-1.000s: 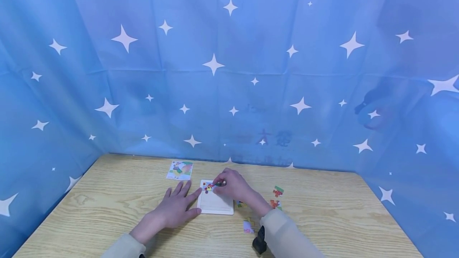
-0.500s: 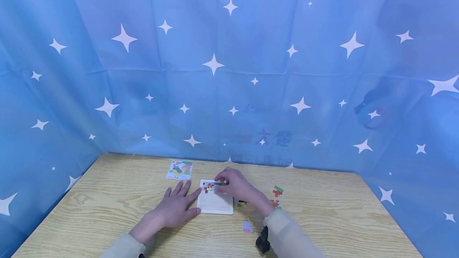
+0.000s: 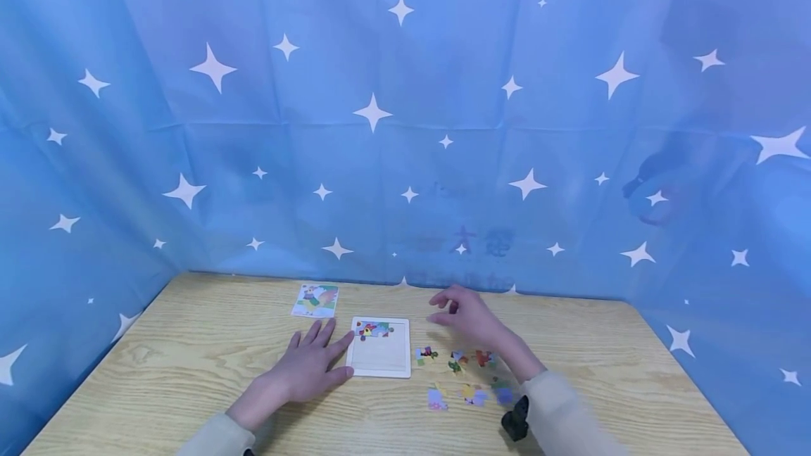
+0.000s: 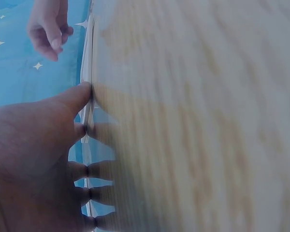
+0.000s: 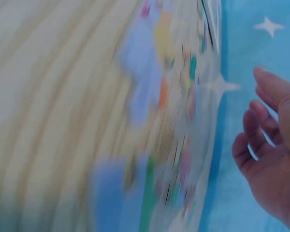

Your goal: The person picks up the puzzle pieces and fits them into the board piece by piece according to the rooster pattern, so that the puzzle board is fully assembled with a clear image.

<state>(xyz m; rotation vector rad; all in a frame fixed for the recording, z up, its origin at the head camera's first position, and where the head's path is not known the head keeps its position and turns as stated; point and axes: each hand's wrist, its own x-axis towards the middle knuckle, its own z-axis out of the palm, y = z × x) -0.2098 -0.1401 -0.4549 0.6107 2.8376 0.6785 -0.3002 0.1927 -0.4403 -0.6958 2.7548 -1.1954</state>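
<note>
The right hand [image 3: 469,313] is up off the table [image 3: 253,301], just past the far side of the loose puzzle pieces. Its fingers bend a little and its thumb stands apart from them — nothing is in its grip. From this hand, the near row of pieces lies back toward the person. In that row are a purple piece with a pink flower [image 3: 437,400], a yellow and purple piece [image 3: 472,395] and a blue and green piece [image 3: 503,393]. A bit closer to the hand is another row: a red and black piece [image 3: 426,353], a piece with green on it [image 3: 455,364] and a mostly red one [image 3: 483,358]. The right hand is much nearer to all of these than the left hand [image 3: 310,368] is.

The left hand lies with its fingers spread wide, holding nothing, and its first finger and thumb touch the left edge of the white puzzle tray [image 3: 380,374]. The tray sits between the left hand and the loose pieces. Inside it, a short strip of joined pieces [image 3: 374,330] runs left to right along the far side — its knob points right, to a bare spot. A picture card [image 3: 315,300] lies past the left fingertips.
</note>
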